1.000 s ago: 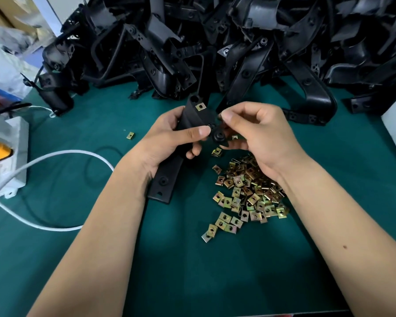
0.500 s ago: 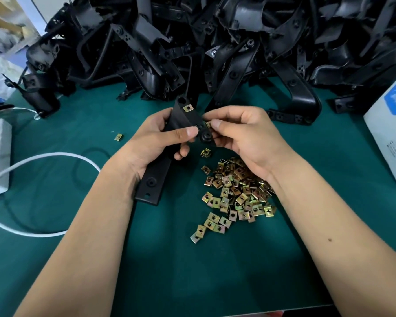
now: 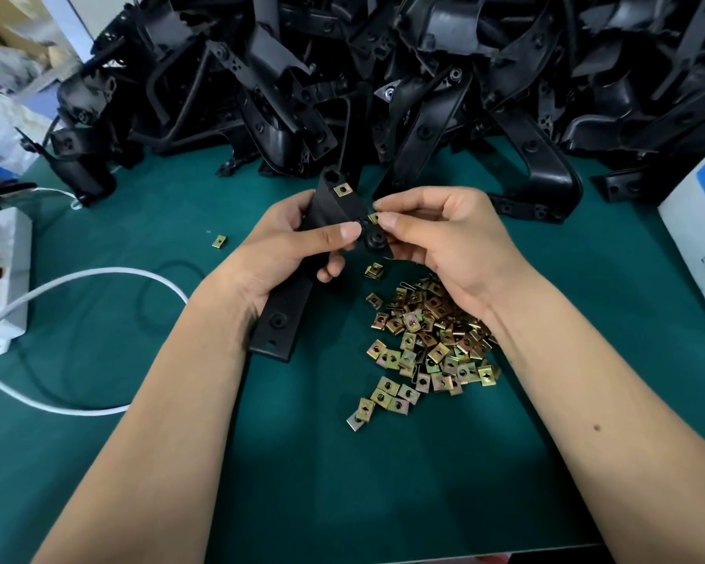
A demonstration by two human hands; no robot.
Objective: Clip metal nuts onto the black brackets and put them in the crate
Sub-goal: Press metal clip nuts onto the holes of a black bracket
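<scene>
I see a green tabletop [image 3: 342, 482] with a large heap of black brackets [image 3: 424, 75] piled along its far edge. A white box [image 3: 696, 246] sits at the right edge, showing less of itself than half a second ago as the view has swung left. A white power strip [image 3: 1, 278] and its white cable [image 3: 98, 278] lie at the left edge. A loose pile of metal nuts [image 3: 428, 343] lies right of centre. My left hand [image 3: 285, 254] grips one long black bracket [image 3: 294, 303] above the centre, as before, with one clipped nut [image 3: 342, 190] already on its far end. My right hand [image 3: 448, 242] pinches a single nut [image 3: 373, 218] against the bracket's edge, still touching it. One stray nut [image 3: 218, 241] lies alone further left.
</scene>
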